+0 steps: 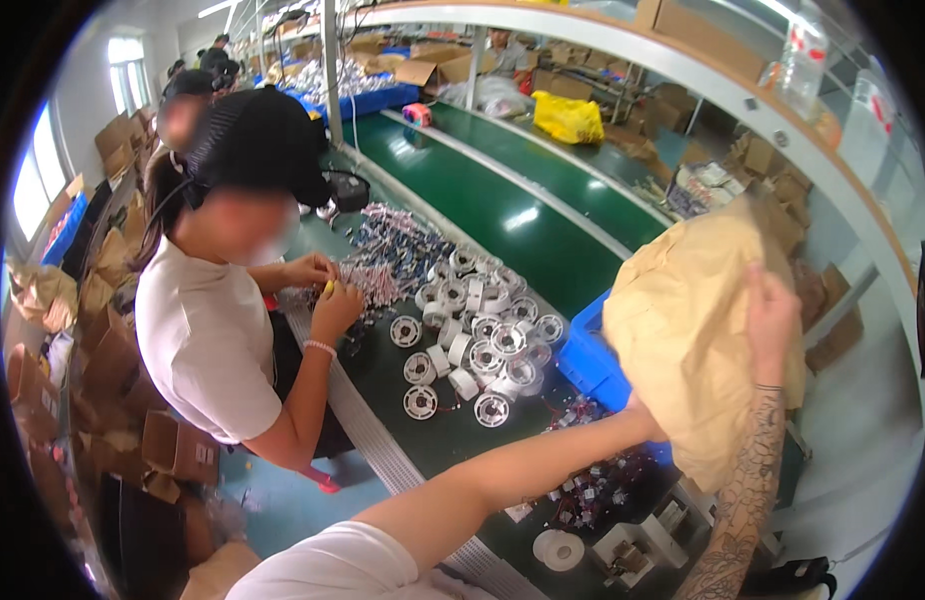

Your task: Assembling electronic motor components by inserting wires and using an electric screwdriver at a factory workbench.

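A large crumpled brown paper bag [698, 290] is tilted over a blue plastic bin [588, 350] at the right of the bench. My right hand [773, 315] is closed on the bag's right side. My left hand [645, 422] holds the bag low on its left side, beside the bin; its fingers are mostly hidden behind the paper. What is inside the bag and the bin cannot be seen. Just left of the bin lies a heap of round white plastic housings [483, 330]. Small parts with dark and red wires [588, 495] are spread below my left forearm.
A co-worker in a black cap [218, 330] stands at left, handling small pieces near a pile of wired parts [393, 245]. Behind the bench runs a green conveyor belt [493, 205] with a yellow bag [568, 118]. An overhead shelf [633, 35] crosses above; white fixtures [638, 550] stand nearest me.
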Demonstrator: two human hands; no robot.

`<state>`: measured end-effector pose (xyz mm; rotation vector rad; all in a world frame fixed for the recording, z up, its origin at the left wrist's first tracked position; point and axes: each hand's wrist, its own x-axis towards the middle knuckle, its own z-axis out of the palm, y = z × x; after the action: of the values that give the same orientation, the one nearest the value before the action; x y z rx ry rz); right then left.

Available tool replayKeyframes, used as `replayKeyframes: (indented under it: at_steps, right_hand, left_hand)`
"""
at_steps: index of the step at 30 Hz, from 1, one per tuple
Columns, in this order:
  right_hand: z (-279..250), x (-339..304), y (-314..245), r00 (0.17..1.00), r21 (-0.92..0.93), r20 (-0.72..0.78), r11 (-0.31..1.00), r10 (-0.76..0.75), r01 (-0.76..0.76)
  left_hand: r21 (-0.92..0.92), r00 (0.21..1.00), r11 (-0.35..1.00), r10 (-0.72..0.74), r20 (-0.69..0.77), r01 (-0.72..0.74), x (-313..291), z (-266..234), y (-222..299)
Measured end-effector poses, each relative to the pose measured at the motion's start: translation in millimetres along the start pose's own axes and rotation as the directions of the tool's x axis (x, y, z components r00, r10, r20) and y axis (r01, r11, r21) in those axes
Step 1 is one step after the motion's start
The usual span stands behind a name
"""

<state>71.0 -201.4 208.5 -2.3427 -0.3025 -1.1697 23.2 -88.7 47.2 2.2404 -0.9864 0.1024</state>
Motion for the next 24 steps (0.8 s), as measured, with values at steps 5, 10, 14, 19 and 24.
replayKeyframes:
  at_steps: [5,10,14,19,24]
  right_hand:
    - [3,-18,-4,0.991,-0.089,0.12,0.993,-0.063,0.074]
    - [-2,-14,-5,0.996,-0.17,0.065,0.983,-0.065,0.075]
    - [-10,-9,22,0.989,-0.007,0.104,0.995,0.105,-0.104]
    - [-55,-7,68,0.919,0.429,0.025,0.826,0.393,-0.365]
    - [-59,-44,76,0.942,0.099,0.152,0.943,0.3,-0.317]
  left_hand:
    - [0.029,0.993,1.0,-0.002,0.117,-0.002,11,16,-10]
    - [0.085,0.973,0.986,0.155,-0.169,-0.143,13,15,-11]
    - [0.06,0.946,0.963,0.269,-0.179,-0.263,-9,5,-29]
    - [0.072,0.92,0.951,0.27,0.285,-0.302,-41,-61,-9]
    - [-0.169,0.922,0.959,0.269,0.277,-0.229,15,-150,25]
